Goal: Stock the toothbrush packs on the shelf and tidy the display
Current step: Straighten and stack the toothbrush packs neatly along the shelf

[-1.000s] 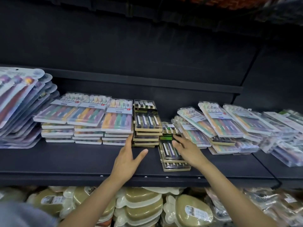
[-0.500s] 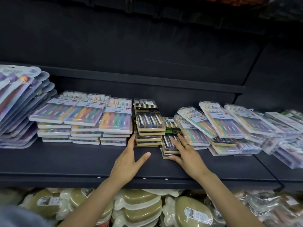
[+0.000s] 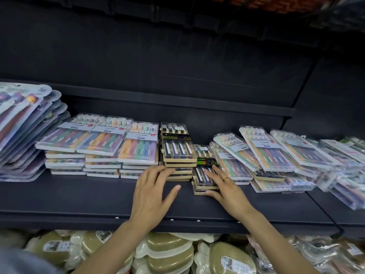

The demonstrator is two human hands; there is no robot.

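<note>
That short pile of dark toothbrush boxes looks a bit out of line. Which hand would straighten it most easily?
Probably the right hand: it already rests on the short dark stack, thumb at its front edge. The left hand touches the taller dark stack.

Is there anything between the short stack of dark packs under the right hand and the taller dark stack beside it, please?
Nothing visible. Only bare shelf lies between the short dark stack, under the right hand, and the taller dark stack, whose front the left hand touches.
</note>
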